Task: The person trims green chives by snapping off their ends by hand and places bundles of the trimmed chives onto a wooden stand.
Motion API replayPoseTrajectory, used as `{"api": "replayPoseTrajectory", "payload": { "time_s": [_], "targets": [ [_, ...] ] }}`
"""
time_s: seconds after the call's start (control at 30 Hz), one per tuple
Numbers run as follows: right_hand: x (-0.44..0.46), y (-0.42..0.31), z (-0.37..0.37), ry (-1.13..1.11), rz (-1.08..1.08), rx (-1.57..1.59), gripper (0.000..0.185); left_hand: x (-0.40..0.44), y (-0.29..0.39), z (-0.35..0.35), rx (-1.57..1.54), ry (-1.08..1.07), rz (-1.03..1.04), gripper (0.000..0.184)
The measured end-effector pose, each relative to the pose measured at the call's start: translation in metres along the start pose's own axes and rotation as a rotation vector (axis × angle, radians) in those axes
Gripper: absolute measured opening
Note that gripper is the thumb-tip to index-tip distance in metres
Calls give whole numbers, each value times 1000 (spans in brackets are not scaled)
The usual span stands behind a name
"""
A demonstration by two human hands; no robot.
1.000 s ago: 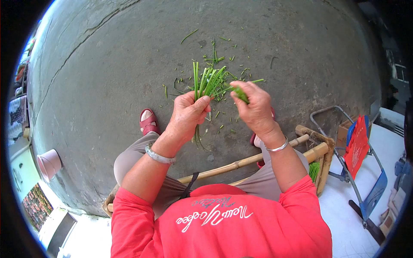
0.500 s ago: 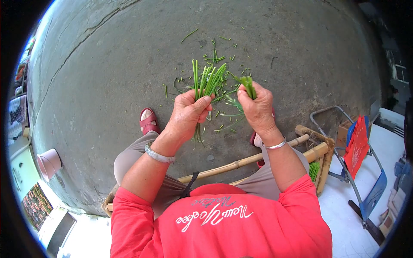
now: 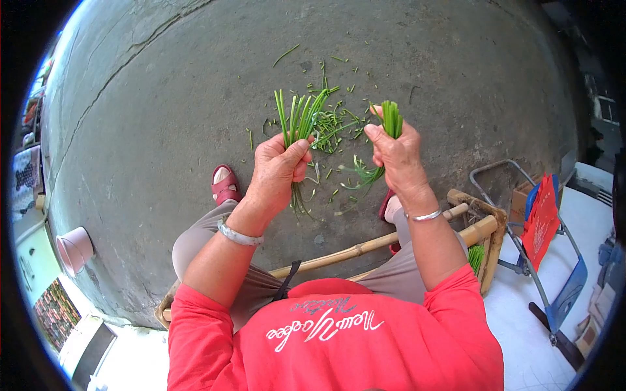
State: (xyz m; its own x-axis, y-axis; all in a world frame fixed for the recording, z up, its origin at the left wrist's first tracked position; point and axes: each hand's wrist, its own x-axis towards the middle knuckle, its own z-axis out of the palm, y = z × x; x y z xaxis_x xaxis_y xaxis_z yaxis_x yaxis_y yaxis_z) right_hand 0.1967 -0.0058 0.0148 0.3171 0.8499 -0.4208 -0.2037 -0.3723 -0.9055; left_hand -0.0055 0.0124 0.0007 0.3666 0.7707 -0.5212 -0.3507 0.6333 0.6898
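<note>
Your left hand point(image 3: 282, 161) grips a fanned bundle of green stems point(image 3: 302, 122) just left of upper centre; your right hand point(image 3: 399, 151) clasps a second bunch point(image 3: 392, 119) right of centre, lower ends trailing. Small green bits point(image 3: 332, 124), apparently stem pieces, litter the floor point(image 3: 195, 98) at upper centre.

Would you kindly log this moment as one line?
left hand: holding green stems | right hand: holding another bunch | hands: apart | floor: short green pieces scattered
</note>
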Motion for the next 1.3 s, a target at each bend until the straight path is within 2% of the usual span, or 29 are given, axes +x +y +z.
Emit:
{"api": "replayPoseTrajectory", "payload": {
  "time_s": [0.1, 0.17, 0.3, 0.73, 0.87, 0.93, 1.03, 1.17, 1.3],
  "targets": [
    [-4, 5, 3, -34, 72, 57, 17, -1, 0, 2, -21, 8, -3, 13],
    [-8, 11, 8, -164, 185, 287, 12, -1, -1, 3, -29, 8, -6, 14],
    [-19, 10, 20, -322, 234, 341, 9, -2, -9, 7, 32, -47, -8, 14],
    [-21, 13, 12, -502, 194, 295, 13, -4, -10, 10, 126, -82, -23, 12],
    [-20, 11, 17, -397, 89, 275, 15, -5, -7, 11, 170, -65, -16, 12],
    [-15, 2, 14, -300, 189, 419, 17, -4, -8, 11, 142, -51, -12, 13],
    [-5, 0, 0, -356, 242, 522, 17, -6, -4, 11, 205, -46, -4, 14],
    [0, 10, -4, -232, 250, 437, 21, -7, -4, 13, 206, -84, -18, 15],
    [-8, 5, 5, -296, 288, 438, 20, -9, -4, 16, 226, -132, -36, 15]
  ]
}}
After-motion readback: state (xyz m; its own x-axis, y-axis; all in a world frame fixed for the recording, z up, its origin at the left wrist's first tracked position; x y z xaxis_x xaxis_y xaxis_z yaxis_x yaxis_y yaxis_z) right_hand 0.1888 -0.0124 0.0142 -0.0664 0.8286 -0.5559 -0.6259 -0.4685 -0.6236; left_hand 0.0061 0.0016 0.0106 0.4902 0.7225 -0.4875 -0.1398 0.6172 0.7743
